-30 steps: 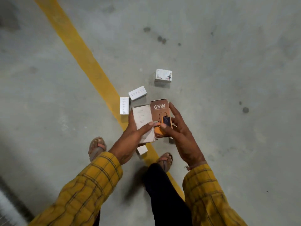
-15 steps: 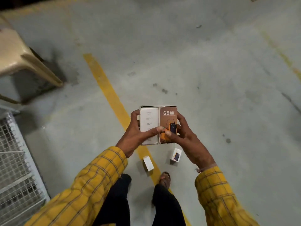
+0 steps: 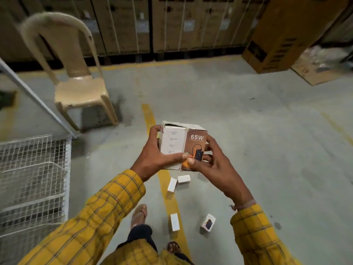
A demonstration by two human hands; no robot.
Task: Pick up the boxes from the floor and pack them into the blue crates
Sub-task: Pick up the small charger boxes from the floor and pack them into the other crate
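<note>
Both hands hold two small boxes pressed side by side at chest height. My left hand grips the white box. My right hand grips the brown box marked 65W. Several small boxes lie on the grey floor below, near the yellow line: two white ones just under my hands, another white one beside my foot, and one with a dark picture. No blue crate is in view.
A beige plastic chair stands at the left. A white wire-mesh cage fills the lower left. Strapped cardboard cartons line the back wall, and a big tilted carton is at the right.
My view has risen from the floor to the chair and cartons ahead. The two held boxes stay together in both hands, and the floor boxes have slid toward my feet in view.
</note>
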